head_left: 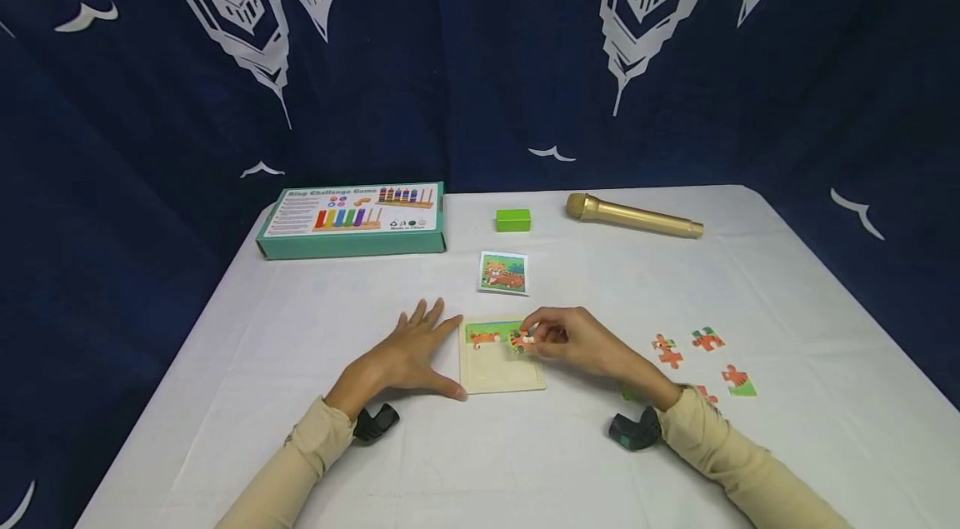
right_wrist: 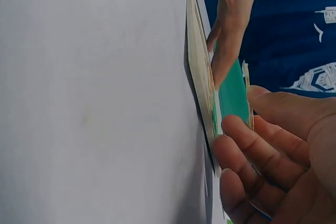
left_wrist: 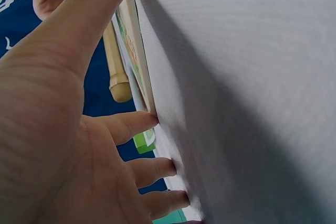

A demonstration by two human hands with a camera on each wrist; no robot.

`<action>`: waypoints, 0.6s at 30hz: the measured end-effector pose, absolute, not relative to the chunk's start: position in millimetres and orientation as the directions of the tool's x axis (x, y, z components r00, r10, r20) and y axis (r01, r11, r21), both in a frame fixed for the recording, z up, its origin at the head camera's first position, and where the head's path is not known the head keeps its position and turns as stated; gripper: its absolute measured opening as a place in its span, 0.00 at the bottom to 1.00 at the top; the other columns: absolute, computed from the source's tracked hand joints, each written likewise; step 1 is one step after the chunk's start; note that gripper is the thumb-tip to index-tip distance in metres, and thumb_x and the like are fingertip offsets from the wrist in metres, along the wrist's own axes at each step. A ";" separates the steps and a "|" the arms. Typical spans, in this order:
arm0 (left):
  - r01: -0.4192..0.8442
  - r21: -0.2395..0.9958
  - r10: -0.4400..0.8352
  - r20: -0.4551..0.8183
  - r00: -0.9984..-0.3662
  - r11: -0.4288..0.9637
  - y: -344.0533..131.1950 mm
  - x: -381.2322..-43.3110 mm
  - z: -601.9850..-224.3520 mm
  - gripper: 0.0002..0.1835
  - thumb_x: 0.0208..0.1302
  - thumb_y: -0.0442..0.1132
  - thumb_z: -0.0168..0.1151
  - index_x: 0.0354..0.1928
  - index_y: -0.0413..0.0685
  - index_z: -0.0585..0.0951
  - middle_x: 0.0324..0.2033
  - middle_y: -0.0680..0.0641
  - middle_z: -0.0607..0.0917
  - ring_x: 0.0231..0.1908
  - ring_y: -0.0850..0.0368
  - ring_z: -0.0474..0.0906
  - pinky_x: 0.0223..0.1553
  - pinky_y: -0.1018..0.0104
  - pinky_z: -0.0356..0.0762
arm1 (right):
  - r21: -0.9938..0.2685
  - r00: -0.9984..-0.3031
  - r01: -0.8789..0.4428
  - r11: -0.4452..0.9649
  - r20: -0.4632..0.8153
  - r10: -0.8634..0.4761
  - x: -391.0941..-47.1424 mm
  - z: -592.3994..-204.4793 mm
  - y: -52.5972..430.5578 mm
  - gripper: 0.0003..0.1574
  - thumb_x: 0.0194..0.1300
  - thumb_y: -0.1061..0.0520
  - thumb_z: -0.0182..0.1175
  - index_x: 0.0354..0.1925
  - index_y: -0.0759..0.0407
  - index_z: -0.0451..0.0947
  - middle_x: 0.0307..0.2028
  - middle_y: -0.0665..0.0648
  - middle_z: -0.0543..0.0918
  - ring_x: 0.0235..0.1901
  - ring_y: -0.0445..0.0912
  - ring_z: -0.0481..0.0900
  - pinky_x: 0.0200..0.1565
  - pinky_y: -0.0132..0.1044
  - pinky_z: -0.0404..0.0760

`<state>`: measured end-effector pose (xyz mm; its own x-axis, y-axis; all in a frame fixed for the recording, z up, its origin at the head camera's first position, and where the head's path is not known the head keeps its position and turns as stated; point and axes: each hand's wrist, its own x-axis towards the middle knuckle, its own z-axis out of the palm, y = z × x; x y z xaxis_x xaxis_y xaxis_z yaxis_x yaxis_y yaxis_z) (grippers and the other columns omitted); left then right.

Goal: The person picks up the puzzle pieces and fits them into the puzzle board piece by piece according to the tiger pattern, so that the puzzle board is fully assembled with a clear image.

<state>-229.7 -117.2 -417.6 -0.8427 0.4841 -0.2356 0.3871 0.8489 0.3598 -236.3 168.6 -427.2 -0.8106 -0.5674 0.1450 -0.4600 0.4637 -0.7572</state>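
Observation:
A pale wooden puzzle tray (head_left: 501, 377) lies flat on the table, with green and orange picture pieces (head_left: 483, 336) fitted along its far side. My left hand (head_left: 408, 356) rests spread on the table, thumb and index fingertips at the tray's left edge; in the left wrist view its fingers (left_wrist: 157, 169) are straight. Over the tray's far right part, my right hand (head_left: 581, 343) pinches a puzzle piece (head_left: 520, 341) printed with a tiger's face. The right wrist view shows that piece edge-on, between thumb (right_wrist: 273, 103) and fingers, close above the tray (right_wrist: 199, 72).
Several loose puzzle pieces (head_left: 707, 339) lie to the right, some partly hidden by my right forearm. Behind the tray sit a small tiger picture card (head_left: 503, 273), a green block (head_left: 513, 220), a gold microphone (head_left: 637, 217) and a teal game box (head_left: 351, 244).

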 end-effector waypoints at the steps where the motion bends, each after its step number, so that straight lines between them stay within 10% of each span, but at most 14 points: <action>1: 0.387 0.361 0.484 -0.236 -0.842 0.849 -117.2 -229.6 -417.7 0.62 0.37 0.69 0.73 0.74 0.52 0.57 0.74 0.38 0.45 0.73 0.38 0.34 0.70 0.40 0.36 | -0.757 -0.811 -0.459 0.465 0.144 -0.567 -236.2 -427.5 166.8 0.13 0.59 0.59 0.68 0.44 0.57 0.81 0.28 0.47 0.82 0.25 0.37 0.75 0.29 0.28 0.76; 18: 0.391 0.356 0.487 -0.241 -0.839 0.849 -117.8 -229.2 -416.7 0.62 0.38 0.69 0.72 0.74 0.51 0.57 0.74 0.37 0.46 0.73 0.38 0.34 0.70 0.39 0.37 | -0.741 -0.789 -0.511 0.436 0.201 -0.581 -236.8 -429.1 141.8 0.12 0.58 0.57 0.68 0.41 0.57 0.81 0.26 0.46 0.82 0.23 0.36 0.72 0.26 0.27 0.73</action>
<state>-229.2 -117.8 -416.7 -0.8395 0.4872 -0.2406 0.3906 0.8489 0.3560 -236.8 141.8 -429.1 -0.7885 -0.5811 0.2012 -0.5105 0.4362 -0.7410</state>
